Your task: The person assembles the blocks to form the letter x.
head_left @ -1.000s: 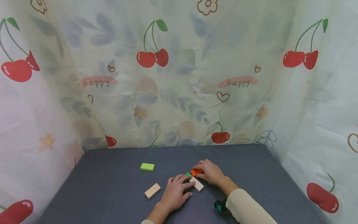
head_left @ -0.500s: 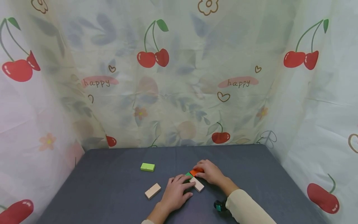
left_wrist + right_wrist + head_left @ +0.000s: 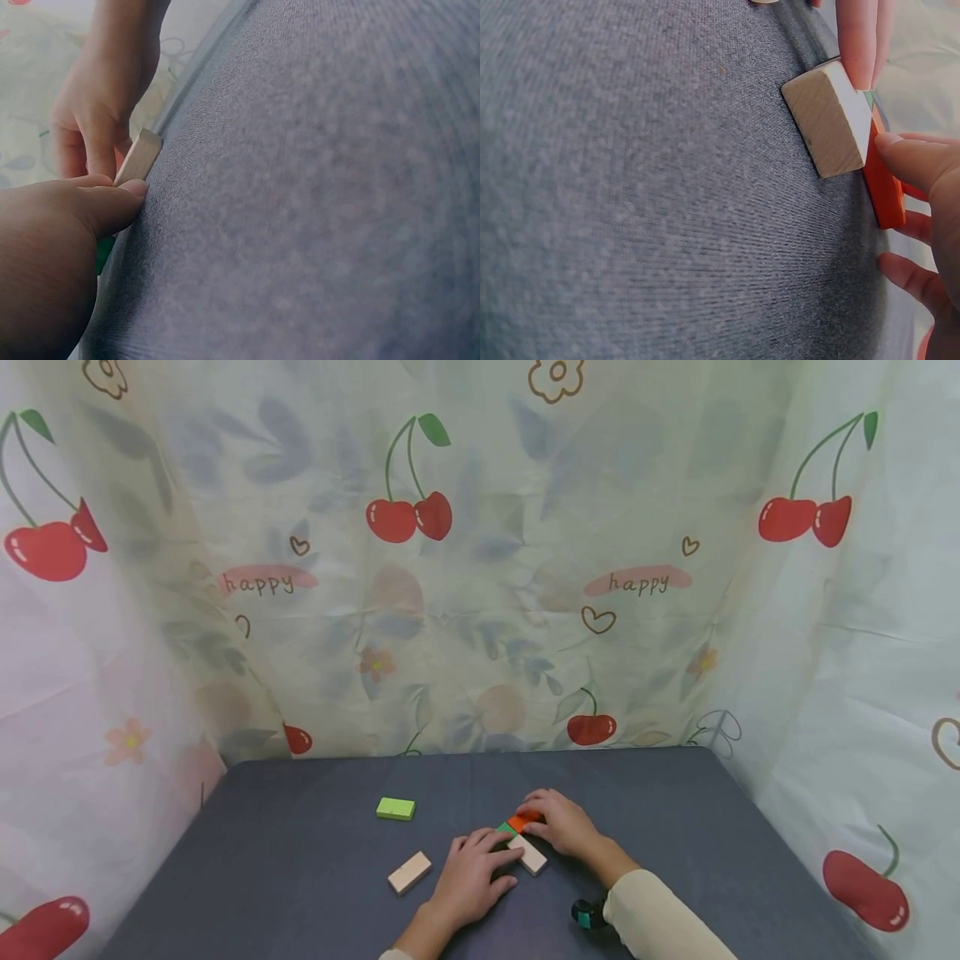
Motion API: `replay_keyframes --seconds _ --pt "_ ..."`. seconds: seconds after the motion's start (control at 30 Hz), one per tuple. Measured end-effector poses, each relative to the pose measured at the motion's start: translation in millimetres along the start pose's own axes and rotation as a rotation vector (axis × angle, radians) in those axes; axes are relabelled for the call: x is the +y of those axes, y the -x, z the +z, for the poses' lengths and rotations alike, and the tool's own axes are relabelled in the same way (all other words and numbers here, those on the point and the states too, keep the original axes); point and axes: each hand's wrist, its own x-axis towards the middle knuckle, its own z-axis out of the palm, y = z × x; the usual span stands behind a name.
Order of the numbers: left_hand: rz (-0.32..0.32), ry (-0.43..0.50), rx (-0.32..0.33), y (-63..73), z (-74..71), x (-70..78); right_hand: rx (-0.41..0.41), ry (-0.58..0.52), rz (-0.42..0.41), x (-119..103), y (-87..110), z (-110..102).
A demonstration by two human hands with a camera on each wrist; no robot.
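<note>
We count five blocks on the desk point(image 3: 300, 827): one orange block point(image 3: 885, 191), one green block point(image 3: 507, 829), one lime block point(image 3: 395, 809) and two of pale wood, the outlying pale block point(image 3: 410, 872) and the clustered pale block point(image 3: 531, 857). We also count two hands and one black device point(image 3: 587, 914) with a teal patch, just beside the cuff of the right sleeve point(image 3: 663, 914).

The orange, green and clustered pale blocks lie close together, right of the middle of the desk and nearer its far edge than its far left corner. The lime block lies well apart from them, towards that corner; the outlying pale block lies on the near side of it, just left of the left hand point(image 3: 468, 877).

The left arm reaches forward and slants right, palm down. Its fingers are slightly spread: the index rests on the clustered pale block, the fingers beyond it reach over the green block and partly hide it, and the thumb stands apart on the near side.

The right forearm slants in from the right side towards the far edge. The right hand point(image 3: 564, 822) arches over the orange block and pinches it, thumb on the near side, fingertips on the far side.
</note>
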Motion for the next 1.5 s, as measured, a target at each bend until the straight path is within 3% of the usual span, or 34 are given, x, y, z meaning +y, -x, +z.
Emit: replay_keyframes --seconds 0.67,1.2,1.5 --pt "0.011 -0.013 0.012 -0.8 -0.1 0.0 0.035 0.024 -0.02 -1 2.4 2" --pt "0.041 -0.009 0.033 1.6 2.6 -1.1 0.129 -0.115 -0.041 1 21.5 8" --pt "0.035 -0.001 0.026 1.2 1.6 -1.5 0.163 -0.131 -0.067 -1 34.4 8"
